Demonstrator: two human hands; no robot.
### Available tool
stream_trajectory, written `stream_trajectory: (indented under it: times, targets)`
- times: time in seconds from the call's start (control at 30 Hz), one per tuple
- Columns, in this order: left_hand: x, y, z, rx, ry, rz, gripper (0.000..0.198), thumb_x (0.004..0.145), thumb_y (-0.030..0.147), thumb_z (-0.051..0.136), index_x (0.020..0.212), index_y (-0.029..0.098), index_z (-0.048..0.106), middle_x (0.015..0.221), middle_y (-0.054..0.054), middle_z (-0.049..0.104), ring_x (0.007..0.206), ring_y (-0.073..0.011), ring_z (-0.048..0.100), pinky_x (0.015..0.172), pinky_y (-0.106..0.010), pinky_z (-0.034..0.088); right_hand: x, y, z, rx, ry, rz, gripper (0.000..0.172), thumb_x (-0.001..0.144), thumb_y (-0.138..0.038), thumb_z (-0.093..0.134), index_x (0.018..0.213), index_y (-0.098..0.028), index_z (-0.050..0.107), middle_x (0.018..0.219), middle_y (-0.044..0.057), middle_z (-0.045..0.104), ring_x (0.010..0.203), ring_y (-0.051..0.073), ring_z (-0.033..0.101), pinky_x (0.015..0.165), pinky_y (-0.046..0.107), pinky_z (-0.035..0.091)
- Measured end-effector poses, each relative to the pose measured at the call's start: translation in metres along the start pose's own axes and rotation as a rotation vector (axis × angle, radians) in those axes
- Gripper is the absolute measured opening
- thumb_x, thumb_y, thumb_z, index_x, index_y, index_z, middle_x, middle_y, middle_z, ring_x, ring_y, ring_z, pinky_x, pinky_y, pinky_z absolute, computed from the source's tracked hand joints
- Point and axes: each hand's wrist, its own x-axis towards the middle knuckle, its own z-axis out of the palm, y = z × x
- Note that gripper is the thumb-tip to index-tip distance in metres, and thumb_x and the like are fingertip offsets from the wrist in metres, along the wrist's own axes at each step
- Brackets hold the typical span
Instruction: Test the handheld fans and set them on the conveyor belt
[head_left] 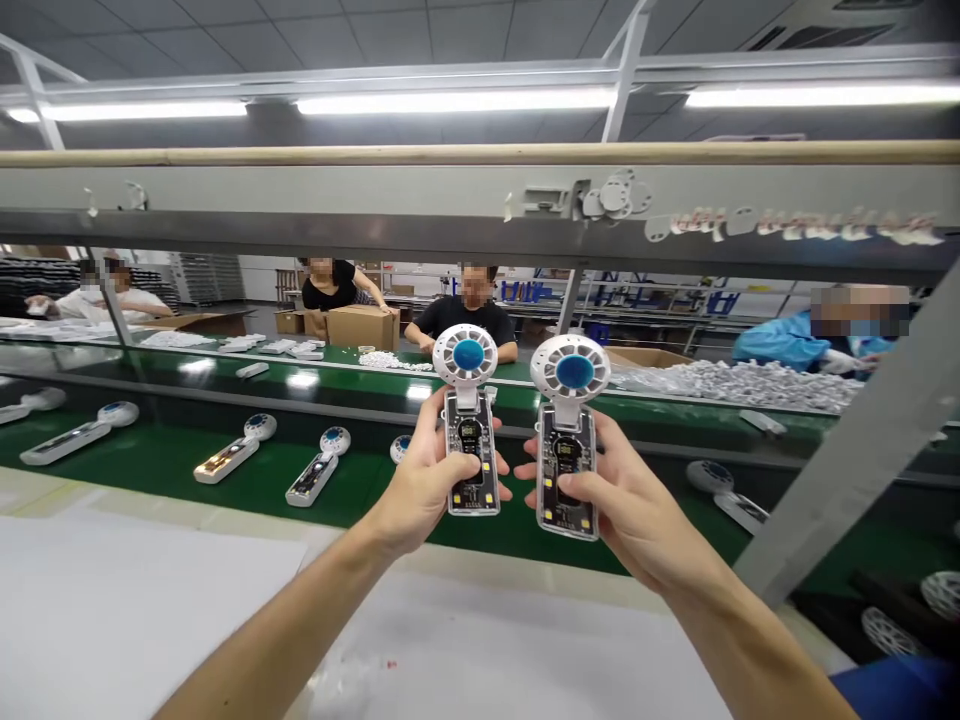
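One white work surface [480, 640] lies nearest the wearer, with twelve o'clock straight ahead. Next, at twelve, two small fans stand upright in the hands, near each other but apart, their circuit boards facing the wearer and their round white heads blue-centred. The left hand [426, 478] is curled around the left fan [471, 430], thumb on the board, fingers behind; the right hand [628, 492] closes around the right fan [568, 440] in the same way. Beyond, a green belt [255, 500] carries a dark-boarded fan [319, 465] at eleven o'clock, an amber-glowing fan [229, 455] towards ten and a tilted-looking fan [711, 478] at one. Farther off, a heap of white parts [757, 385] lies at one o'clock, beside a person in blue [784, 340]. A person in black [450, 318] sits near twelve, and a cardboard box [364, 328] stands towards eleven, with strip lights [457, 102] overhead
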Motion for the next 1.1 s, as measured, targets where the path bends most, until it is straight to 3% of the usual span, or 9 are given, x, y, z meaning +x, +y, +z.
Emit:
stream_trajectory:
  times: [0.1, 0.27, 0.5, 0.67, 0.8, 0.9, 1.1]
  targets:
    - [-0.001, -0.002, 0.0, 0.0, -0.003, -0.009, 0.077, 0.075, 0.013, 0.066, 0.139, 0.027, 0.027, 0.125, -0.012, 0.06, 0.074, -0.0186, 0.071, 0.065, -0.034, 0.06, 0.0, 0.003, 0.003, -0.005, -0.004, -0.018, 0.066, 0.081, -0.024, 0.067, 0.139, -0.034, 0.035, 0.121, 0.008, 0.065, 0.09, 0.024, 0.071, 0.074, 0.042, 0.06]
    - [-0.002, -0.004, -0.001, -0.007, -0.028, -0.002, 0.078, 0.075, 0.014, 0.069, 0.139, 0.029, 0.028, 0.129, -0.011, 0.059, 0.076, -0.0183, 0.071, 0.064, -0.034, 0.06, 0.001, 0.009, 0.008, 0.051, -0.048, -0.038, 0.075, 0.082, -0.023, 0.066, 0.145, -0.037, 0.029, 0.118, 0.005, 0.065, 0.093, 0.022, 0.069, 0.08, 0.044, 0.06]
    - [-0.004, -0.001, 0.0, 0.017, -0.053, 0.042, 0.077, 0.076, 0.019, 0.073, 0.139, 0.03, 0.03, 0.132, -0.011, 0.058, 0.091, -0.0263, 0.072, 0.069, -0.037, 0.061, -0.001, 0.008, 0.008, 0.03, -0.073, -0.076, 0.086, 0.082, -0.025, 0.066, 0.153, -0.04, 0.019, 0.123, 0.006, 0.064, 0.097, 0.024, 0.069, 0.082, 0.044, 0.06]
    - [-0.007, -0.001, 0.0, 0.029, -0.066, 0.078, 0.077, 0.078, 0.02, 0.072, 0.141, 0.028, 0.028, 0.126, -0.012, 0.06, 0.081, -0.0222, 0.071, 0.063, -0.036, 0.061, -0.006, 0.0, 0.013, 0.05, -0.085, -0.086, 0.085, 0.082, -0.024, 0.064, 0.153, -0.04, 0.02, 0.118, 0.005, 0.066, 0.085, 0.021, 0.071, 0.074, 0.039, 0.061]
    - [-0.008, 0.004, 0.002, 0.043, -0.047, 0.055, 0.081, 0.079, 0.021, 0.071, 0.144, 0.028, 0.025, 0.121, -0.011, 0.063, 0.076, -0.0194, 0.07, 0.065, -0.034, 0.06, -0.009, -0.002, 0.013, 0.022, -0.057, -0.093, 0.083, 0.083, -0.023, 0.063, 0.153, -0.04, 0.021, 0.12, 0.005, 0.065, 0.09, 0.022, 0.07, 0.075, 0.039, 0.06]
    - [-0.009, 0.008, 0.003, 0.051, -0.057, 0.026, 0.086, 0.075, 0.017, 0.073, 0.145, 0.026, 0.023, 0.105, -0.007, 0.067, 0.07, -0.0185, 0.07, 0.063, -0.032, 0.058, -0.01, -0.004, 0.011, -0.001, -0.056, -0.112, 0.086, 0.078, -0.018, 0.063, 0.152, -0.038, 0.023, 0.119, 0.006, 0.065, 0.094, 0.023, 0.07, 0.073, 0.037, 0.06]
    - [-0.009, 0.009, 0.003, 0.053, -0.094, 0.018, 0.083, 0.074, 0.013, 0.07, 0.142, 0.025, 0.023, 0.095, -0.004, 0.069, 0.069, -0.0191, 0.071, 0.062, -0.03, 0.057, -0.012, -0.007, 0.011, -0.011, -0.049, -0.095, 0.088, 0.077, -0.016, 0.063, 0.152, -0.038, 0.022, 0.117, 0.006, 0.067, 0.088, 0.022, 0.071, 0.072, 0.037, 0.06]
